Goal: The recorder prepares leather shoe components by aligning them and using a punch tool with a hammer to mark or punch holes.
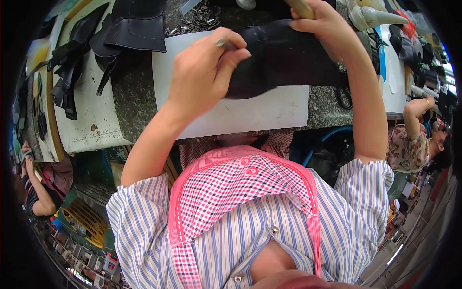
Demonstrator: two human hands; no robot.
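A black leather piece (288,60) lies across a white sheet (250,113) on the speckled stone worktop (137,91). Over its left end my left hand (204,67) is closed in a pinch, thumb against curled fingers. A bit of something greyish shows between them, too small to name. My right hand (329,26) grips a light wooden handle (301,8) above the leather's far right part. The tool's other end lies outside the picture.
Small metal pieces (204,19) are heaped at the back beside more black leather pieces (137,26). A pale nozzle bottle (378,18) stands at back right, above scissor handles (344,98). Other people work at left (43,188) and right (409,139).
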